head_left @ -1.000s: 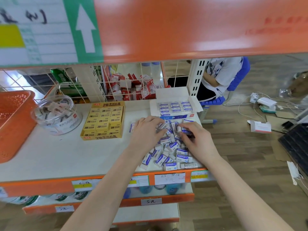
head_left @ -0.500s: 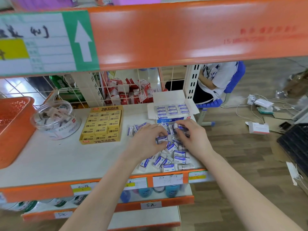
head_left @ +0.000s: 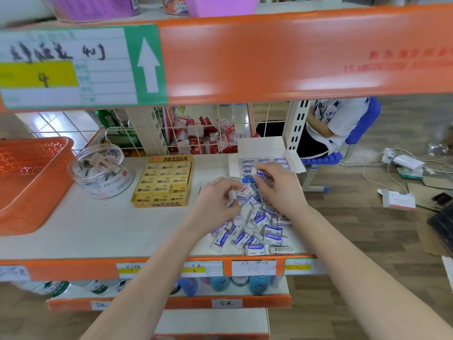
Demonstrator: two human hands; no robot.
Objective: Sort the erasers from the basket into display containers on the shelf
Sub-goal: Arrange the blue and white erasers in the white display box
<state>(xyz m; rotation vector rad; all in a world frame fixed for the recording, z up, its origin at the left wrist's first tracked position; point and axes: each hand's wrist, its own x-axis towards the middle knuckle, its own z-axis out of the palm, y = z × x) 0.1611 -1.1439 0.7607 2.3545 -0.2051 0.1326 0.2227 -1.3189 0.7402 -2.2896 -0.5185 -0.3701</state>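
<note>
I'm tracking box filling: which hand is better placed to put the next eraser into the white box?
Right. The right hand pinches a blue-and-white eraser at the front of the open white cardboard box; the left hand grips others farther back, over the loose eraser pile.

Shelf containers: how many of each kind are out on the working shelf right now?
Orange basket: 1
Clear round tub: 1
Yellow display box: 1
White display box: 1
Total: 4
</note>
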